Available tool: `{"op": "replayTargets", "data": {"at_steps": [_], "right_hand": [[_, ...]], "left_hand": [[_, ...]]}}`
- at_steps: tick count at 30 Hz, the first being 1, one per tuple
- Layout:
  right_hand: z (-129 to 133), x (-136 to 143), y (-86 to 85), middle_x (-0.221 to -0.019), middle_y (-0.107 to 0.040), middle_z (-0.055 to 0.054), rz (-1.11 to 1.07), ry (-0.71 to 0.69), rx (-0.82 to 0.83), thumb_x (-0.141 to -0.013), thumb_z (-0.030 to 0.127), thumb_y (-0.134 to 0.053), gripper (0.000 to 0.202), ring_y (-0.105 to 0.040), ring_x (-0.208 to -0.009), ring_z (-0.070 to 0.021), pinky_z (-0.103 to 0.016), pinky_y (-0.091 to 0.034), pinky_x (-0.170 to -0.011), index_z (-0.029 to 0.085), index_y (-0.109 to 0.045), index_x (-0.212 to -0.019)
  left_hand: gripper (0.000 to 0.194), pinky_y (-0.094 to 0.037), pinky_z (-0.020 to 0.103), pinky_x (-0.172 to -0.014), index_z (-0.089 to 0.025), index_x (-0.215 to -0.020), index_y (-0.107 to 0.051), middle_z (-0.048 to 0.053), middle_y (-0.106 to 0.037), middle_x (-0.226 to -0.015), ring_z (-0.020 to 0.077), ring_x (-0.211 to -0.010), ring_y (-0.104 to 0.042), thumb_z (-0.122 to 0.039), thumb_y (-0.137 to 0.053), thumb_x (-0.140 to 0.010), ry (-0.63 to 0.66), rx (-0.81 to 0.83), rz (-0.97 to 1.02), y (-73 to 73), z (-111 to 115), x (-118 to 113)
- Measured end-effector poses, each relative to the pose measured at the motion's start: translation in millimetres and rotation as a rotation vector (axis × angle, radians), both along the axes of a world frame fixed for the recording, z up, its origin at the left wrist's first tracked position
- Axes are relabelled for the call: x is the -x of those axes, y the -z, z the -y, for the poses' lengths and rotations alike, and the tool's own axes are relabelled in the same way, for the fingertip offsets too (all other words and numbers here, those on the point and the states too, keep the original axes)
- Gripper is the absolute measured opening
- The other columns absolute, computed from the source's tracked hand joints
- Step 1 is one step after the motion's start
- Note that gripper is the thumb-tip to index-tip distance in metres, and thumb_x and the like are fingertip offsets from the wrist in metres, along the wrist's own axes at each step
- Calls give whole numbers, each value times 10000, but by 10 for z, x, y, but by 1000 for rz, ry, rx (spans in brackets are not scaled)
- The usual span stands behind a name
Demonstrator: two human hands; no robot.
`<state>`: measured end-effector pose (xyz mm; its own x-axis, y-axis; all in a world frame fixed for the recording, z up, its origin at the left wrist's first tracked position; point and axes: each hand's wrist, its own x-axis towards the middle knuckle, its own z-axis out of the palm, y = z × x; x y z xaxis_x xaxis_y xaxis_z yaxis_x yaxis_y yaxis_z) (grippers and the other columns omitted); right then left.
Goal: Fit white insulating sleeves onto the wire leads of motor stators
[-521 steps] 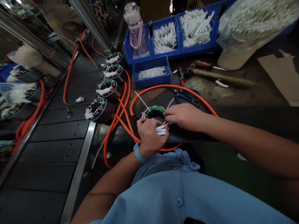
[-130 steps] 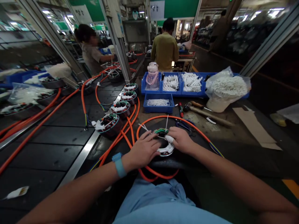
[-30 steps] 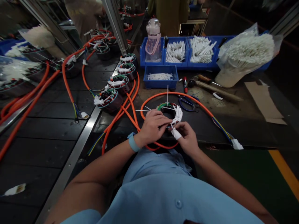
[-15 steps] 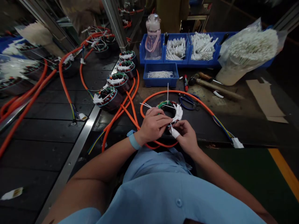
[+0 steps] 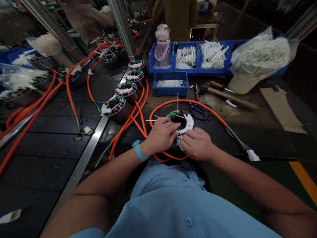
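White sleeves (image 5: 189, 123): one bundle along the right side of the ring before us; we want them flat and side by side, none riding over another.
Wound ring (image 5: 176, 113): one, lying on the counter (image 5: 223, 140) just in front of our body, with a loop of orange cable (image 5: 216, 116) around it; we do best to stop it turning while we work its near edge.
Left hand (image 5: 162, 134): fingers half bent over the ring's near-left edge, touching it; whether they grip underneath we cannot tell. Light, even pressure seems enough.
Right hand (image 5: 196, 143): curled closed at the near-right edge, apparently pinching the near white tie (image 5: 181, 135), though blur hides the fingertips. We should pull evenly and avoid crushing the sleeves.
Loose tie ends (image 5: 177, 99): one upright at the far side, two poking out left; we should leave them untangled.
Row of rings (image 5: 128, 91): four, to our left.
Blue bins (image 5: 188, 71): we count three plainly, one with a bottle (image 5: 162, 33), two with cut sleeves; one blue tray (image 5: 170, 92) stands in front.
Tools: one pair of pliers (image 5: 207, 115), one hammer (image 5: 230, 96), one screwdriver (image 5: 218, 85), one red marker (image 5: 196, 92).
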<state>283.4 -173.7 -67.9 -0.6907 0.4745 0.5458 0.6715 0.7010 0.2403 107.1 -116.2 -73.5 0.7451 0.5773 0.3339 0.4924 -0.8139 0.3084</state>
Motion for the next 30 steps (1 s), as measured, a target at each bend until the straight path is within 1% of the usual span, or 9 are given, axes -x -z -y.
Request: {"op": "replayTargets", "data": {"at_steps": [3, 7, 9, 12, 14, 17, 20, 24, 30], "right_hand": [[-100, -21, -44, -530, -434, -13, -10, -87, -59, -847, 138, -466, 285, -340, -573, -148, -328, -188, -533, 195, -487, -568], [-370, -144, -83, -562, -475, -29, -106, 192, 36, -853, 227, -478, 293, -351, -595, -158, -333, -208, -552, 195, -488, -562], [-421, -209, -86, -607, -517, -36, -202, 202, 166, -869, 243, -463, 287, -387, -624, -157, -323, -265, -585, 184, -516, -594], [-350, -230, -77, -805, -598, -62, -290, 92, 376, -875, 321, -487, 215, -466, -746, -168, -303, -346, -671, 150, -613, -844], [-285, -181, -65, -889, -602, -78, -220, 129, 431, -863, 348, -515, 257, -469, -810, -189, -312, -352, -709, 144, -619, -978], [-229, -73, -30, -791, -581, -66, -43, 214, 346, -881, 259, -481, 193, -424, -767, -200, -331, -308, -690, 161, -646, -865], [-166, -16, 17, -719, -549, -65, 86, 144, 197, -897, 182, -422, 251, -383, -717, -194, -338, -261, -648, 153, -625, -754], [-97, -20, 22, -726, -549, -69, 142, 74, 78, -903, 159, -396, 265, -365, -707, -191, -338, -238, -640, 152, -611, -749], [-376, 57, -58, -728, -568, -69, 97, 404, 341, -841, 172, -465, 193, -425, -791, -208, -354, -237, -657, 167, -585, -691]], "left_hand": [[223, -327, 446, -964, -184, -995, -648, 53, -658, -931, 246, -1031, -473, -267, -473, -885, 13, -43, -133, -43, -4, -4], [210, -315, 433, -986, -170, -915, -639, 50, -645, -889, 242, -1027, -472, -286, -465, -889, 33, -118, -203, -49, -6, -7], [215, -314, 428, -991, -173, -932, -632, 46, -641, -885, 236, -1020, -475, -293, -458, -895, 23, -132, -214, -43, -5, -8], [224, -314, 427, -997, -172, -957, -629, 48, -636, -892, 237, -1022, -478, -292, -451, -896, 18, -139, -216, -35, -5, -8], [223, -312, 427, -1005, -160, -932, -633, 58, -635, -905, 239, -1032, -479, -282, -451, -890, 26, -145, -215, -32, -10, -9], [223, -309, 422, -1022, -144, -902, -638, 72, -636, -945, 237, -1047, -477, -266, -452, -884, 19, -149, -207, -30, -9, -15], [203, -316, 418, -1021, -143, -931, -637, 71, -639, -961, 236, -1043, -475, -233, -470, -860, 4, -149, -193, -19, 12, -26], [192, -327, 422, -1000, -155, -945, -629, 59, -639, -943, 239, -1023, -480, -204, -471, -848, -27, -135, -152, 22, 36, -26], [192, -320, 447, -969, -156, -848, -628, 55, -648, -872, 235, -999, -497, -232, -454, -875, 40, -79, -115, 24, 9, -1]]}}
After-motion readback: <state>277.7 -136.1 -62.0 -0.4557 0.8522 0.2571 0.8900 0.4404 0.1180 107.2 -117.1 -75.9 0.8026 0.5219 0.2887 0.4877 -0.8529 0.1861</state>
